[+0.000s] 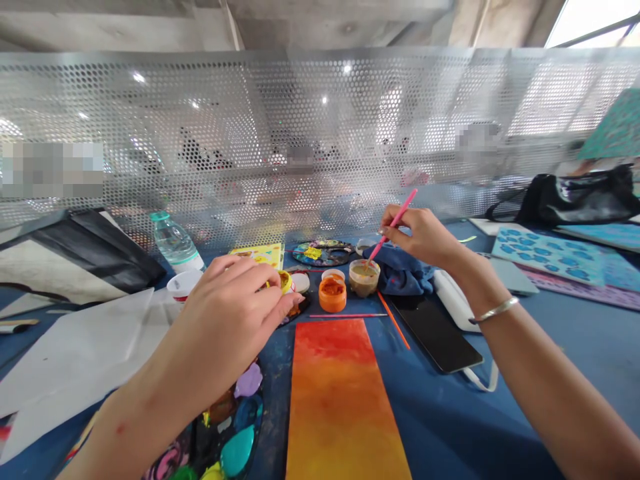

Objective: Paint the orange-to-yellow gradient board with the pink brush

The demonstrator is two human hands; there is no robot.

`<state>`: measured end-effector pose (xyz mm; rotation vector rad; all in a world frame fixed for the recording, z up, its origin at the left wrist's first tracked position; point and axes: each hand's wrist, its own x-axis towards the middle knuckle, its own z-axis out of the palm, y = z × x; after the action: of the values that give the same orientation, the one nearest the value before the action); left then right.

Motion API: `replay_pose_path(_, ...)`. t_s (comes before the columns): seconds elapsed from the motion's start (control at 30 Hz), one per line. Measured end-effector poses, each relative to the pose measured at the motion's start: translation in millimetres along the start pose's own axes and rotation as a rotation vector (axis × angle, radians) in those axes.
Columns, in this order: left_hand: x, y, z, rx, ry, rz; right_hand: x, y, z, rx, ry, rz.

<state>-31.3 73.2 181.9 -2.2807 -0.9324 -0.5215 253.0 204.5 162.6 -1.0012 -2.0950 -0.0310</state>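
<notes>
My right hand (425, 233) pinches a pink paintbrush (404, 210), whose lower end is down in a small clear cup (364, 283) of murky brownish water. My left hand (237, 300) has its fingers closed around a small jar of yellow paint (287, 283), mostly hidden behind them. Between the hands stands an open jar of orange paint (333, 299). Nearer to me lies a long canvas (343, 400), painted from red at the far end through orange to yellow-ochre. A thin pink brush (349, 315) lies just beyond it, and an orange-handled one (395, 323) lies to its right.
Under my left forearm is a dark palette (255, 427) with several paint blobs. A phone (435, 333), a white device (453, 300) and a blue cloth (400, 267) lie right. A water bottle (175, 240) and white paper (85, 353) are left. A perforated metal screen (300, 133) stands behind.
</notes>
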Motion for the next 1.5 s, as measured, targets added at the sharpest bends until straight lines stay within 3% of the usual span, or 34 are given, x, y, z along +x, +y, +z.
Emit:
replay_pose_path(0.4,0.1,0.3,-1.3,0.006,0.002,-0.009,1.0,-15.7,12.1,-0.083,-0.222,-0.011)
replay_pose_path(0.73,2.3,2.3,-4.5,-0.033,-0.005,-0.029,-0.3,-11.9,2.4,-0.094,-0.142,0.016)
replay_pose_path(0.97,4.2,5.4,-8.1,-0.054,-0.016,-0.042,0.1,-15.5,9.7,-0.079,-0.230,0.004)
replay_pose_path(1.17,4.1,5.9,-10.3,-0.056,-0.019,-0.040,0.2,-12.5,2.4,-0.060,-0.091,0.032)
replay_pose_path(1.3,3.9,6.9,-10.6,-0.044,-0.035,-0.044,2.0,0.9,15.2,-0.066,-0.038,0.097)
replay_pose_path(1.5,3.4,10.6,-11.6,-0.035,-0.040,-0.068,-0.3,29.7,51.7,-0.044,-0.123,0.219)
